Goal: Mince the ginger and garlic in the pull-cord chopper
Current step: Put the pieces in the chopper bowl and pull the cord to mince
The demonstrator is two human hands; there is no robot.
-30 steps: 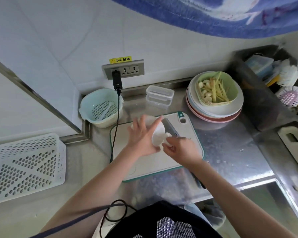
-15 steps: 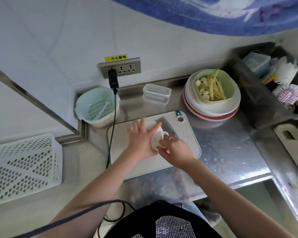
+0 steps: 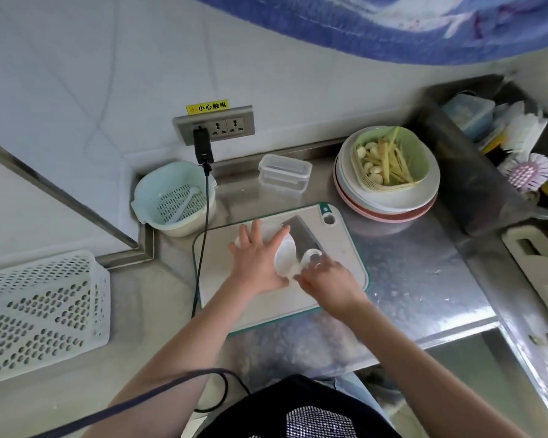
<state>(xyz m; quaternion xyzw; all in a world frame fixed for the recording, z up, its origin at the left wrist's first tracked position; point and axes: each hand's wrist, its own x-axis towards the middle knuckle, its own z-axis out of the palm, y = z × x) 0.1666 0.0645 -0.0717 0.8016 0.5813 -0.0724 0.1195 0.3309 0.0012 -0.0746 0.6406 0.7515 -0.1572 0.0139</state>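
The pull-cord chopper (image 3: 284, 256), a small white tub with its lid on, is kept on the cutting board (image 3: 215, 267) near the middle, presumably so that a flat, steady base is had beneath it while the cord is drawn. It is pressed down by the left hand (image 3: 256, 259), whose fingers are spread straight and apart over the lid; this flat hold is judged to be meant to stop the tub from sliding or tipping under a sideways tug. The pull handle (image 3: 311, 255), a small round white knob at the chopper's right side, is pinched by the right hand (image 3: 326, 281), its fingers curled together round the knob, and it sits just beside the tub, so the cord is taken to be near its start. A cleaver (image 3: 301, 233) is left lying flat on the board behind the chopper, its blade partly hidden by the lid. Whether any ginger or garlic is inside the tub cannot be told. Farther right, ginger strips (image 3: 393, 156) and garlic cloves (image 3: 369, 159) are seen in a green dish (image 3: 423, 153) stacked on plates (image 3: 424, 197), within reach but clear of the pull. A lidded clear box (image 3: 284, 172) stands behind the board, and a pale colander (image 3: 174, 200) at its back left.
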